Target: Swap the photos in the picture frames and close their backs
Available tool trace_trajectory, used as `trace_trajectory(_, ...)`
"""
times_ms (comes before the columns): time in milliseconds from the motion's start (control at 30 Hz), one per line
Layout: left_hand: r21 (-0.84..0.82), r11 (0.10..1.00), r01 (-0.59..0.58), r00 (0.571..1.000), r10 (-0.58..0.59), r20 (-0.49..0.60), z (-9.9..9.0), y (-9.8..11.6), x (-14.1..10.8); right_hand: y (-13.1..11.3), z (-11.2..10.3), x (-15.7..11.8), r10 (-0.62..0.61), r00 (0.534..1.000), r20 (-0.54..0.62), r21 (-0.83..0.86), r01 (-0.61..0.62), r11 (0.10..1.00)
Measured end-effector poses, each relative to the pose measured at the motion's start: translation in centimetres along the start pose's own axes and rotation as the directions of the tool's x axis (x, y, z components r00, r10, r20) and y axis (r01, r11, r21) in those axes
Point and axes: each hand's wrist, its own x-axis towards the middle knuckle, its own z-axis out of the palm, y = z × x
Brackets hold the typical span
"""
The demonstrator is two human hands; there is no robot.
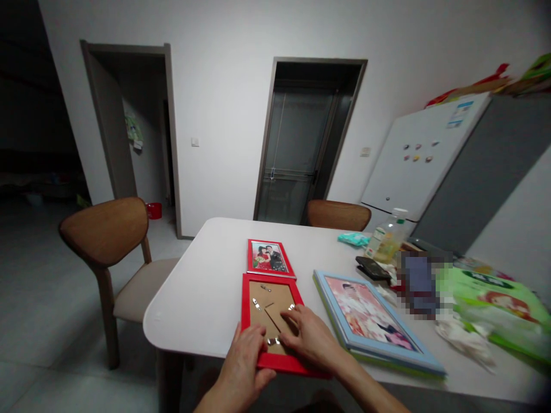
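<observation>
A red picture frame (245,301) lies face down at the table's near edge, its brown backing board (258,289) showing metal turn clips and a cut-out stand. My left hand (243,364) grips its lower left corner, fingers over the border and thumb at the near edge. Spread across the right side of the backing is my right hand (314,338), fingers apart, with fingertips near the right clip and the bottom clip (273,341). Just beyond lies a second red frame (249,252), face up with a photo of a couple.
Blue-edged photo frames (359,346) are stacked at the right. Behind them are a black wallet-like item (372,268), a clear bottle (385,238), a teal packet (353,239) and a green package (503,298). Wooden chairs (107,229) stand left and behind the white table (196,287).
</observation>
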Motion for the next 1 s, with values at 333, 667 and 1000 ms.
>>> trace_trajectory(333,-0.14,0.982,0.129,0.99,-0.136,-0.038,-0.9,0.7,0.4,-0.9,-1.9,0.8,0.04,0.999,-0.035,0.029,-0.039,0.999)
trace_trajectory(667,-0.729,0.671,0.132,0.883,-0.414,-0.221,-4.6,-1.9,2.9,-4.5,-3.7,0.8,-0.07,0.989,-0.133,0.235,0.1,0.967)
trace_trajectory(1000,-0.702,0.577,0.418,0.757,-0.648,-0.082,-8.7,-8.2,-0.5,3.1,-0.3,0.2,0.247,0.964,-0.099,-0.034,-0.251,0.967)
